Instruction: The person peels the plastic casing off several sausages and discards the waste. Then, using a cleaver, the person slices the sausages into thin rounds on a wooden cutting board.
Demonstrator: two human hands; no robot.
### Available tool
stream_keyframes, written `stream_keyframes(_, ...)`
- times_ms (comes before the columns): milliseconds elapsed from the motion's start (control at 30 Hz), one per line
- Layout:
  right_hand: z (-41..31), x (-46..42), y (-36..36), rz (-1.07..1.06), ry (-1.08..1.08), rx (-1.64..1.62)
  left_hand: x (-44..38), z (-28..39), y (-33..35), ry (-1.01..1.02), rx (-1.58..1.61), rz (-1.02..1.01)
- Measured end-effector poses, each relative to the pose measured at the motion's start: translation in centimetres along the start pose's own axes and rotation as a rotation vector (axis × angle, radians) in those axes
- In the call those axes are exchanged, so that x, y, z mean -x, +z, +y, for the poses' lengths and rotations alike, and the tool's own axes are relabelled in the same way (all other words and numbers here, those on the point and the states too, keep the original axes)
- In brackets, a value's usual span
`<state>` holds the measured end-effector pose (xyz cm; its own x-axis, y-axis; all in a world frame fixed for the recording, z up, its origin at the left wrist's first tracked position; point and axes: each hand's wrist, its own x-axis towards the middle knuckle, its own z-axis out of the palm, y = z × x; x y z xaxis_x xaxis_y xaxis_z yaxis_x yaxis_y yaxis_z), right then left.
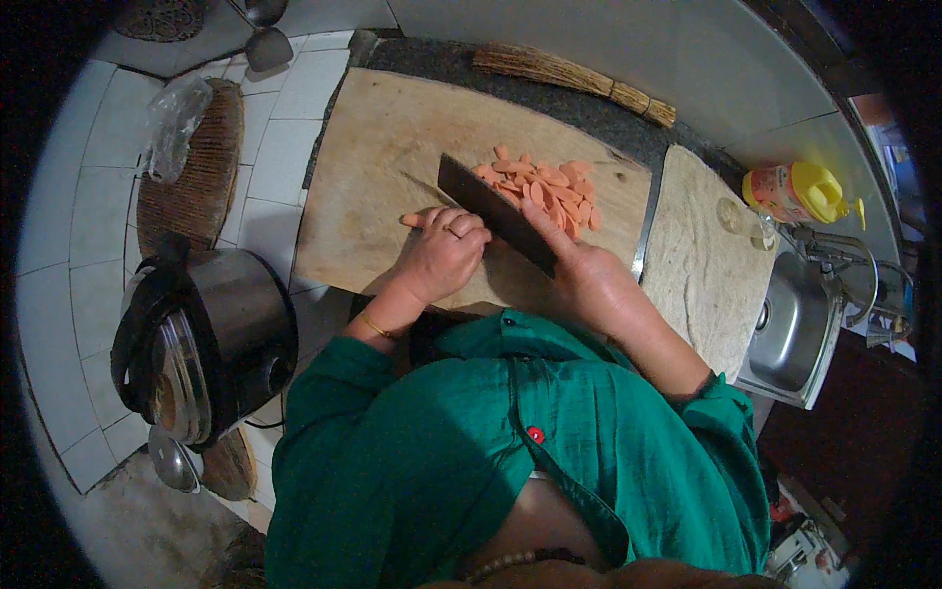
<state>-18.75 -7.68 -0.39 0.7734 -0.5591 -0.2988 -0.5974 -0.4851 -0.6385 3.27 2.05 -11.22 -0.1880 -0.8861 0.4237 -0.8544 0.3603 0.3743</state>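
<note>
My right hand (589, 280) grips a dark-bladed cleaver (493, 213), its handle hidden in the palm and the thumb along the blade. Left of the blade, my left hand (445, 254) presses a piece of carrot (413, 220) onto the wooden cutting board (375, 147). Only the carrot's tip shows past the curled fingers; the rest is hidden under them. On the blade's far side lies a loose pile of oval carrot slices (552, 188). The cleaver's edge appears close to the left fingertips; whether it touches the carrot is hidden.
A rice cooker or pressure cooker (243, 331) stands at left, near a round wooden board (191, 191) with a plastic bag (176, 125) on it. A straw brush (574, 81) lies behind the cutting board. At right are a cloth (699, 258), a yellow bottle (795, 193) and a steel sink (795, 331).
</note>
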Motion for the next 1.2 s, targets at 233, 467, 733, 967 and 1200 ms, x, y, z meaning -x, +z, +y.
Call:
stream_keyframes(233, 1.3, 0.3, 0.1, 0.128, -0.124, -0.057, 0.2, -0.2, -0.3, -0.042, 0.039, -0.042)
stream_keyframes(467, -1.0, 0.5, -1.1, -0.057, -0.011, 0.034, 0.4, -0.3, -0.1, -0.046, 0.041, -0.029)
stream_keyframes(733, 2.1, -0.7, 1.6, 0.167, -0.127, -0.091, -0.3, -0.1, -0.7, -0.044, 0.049, -0.02)
stream_keyframes(967, -0.5, 0.6, -0.8, 0.031, -0.043, -0.05, 0.6, -0.2, -0.5, -0.073, -0.018, 0.004)
stream_keyframes(1200, -1.5, 0.2, -1.0, -0.018, -0.028, 0.041, 0.5, -0.4, -0.4, -0.065, 0.034, 0.001)
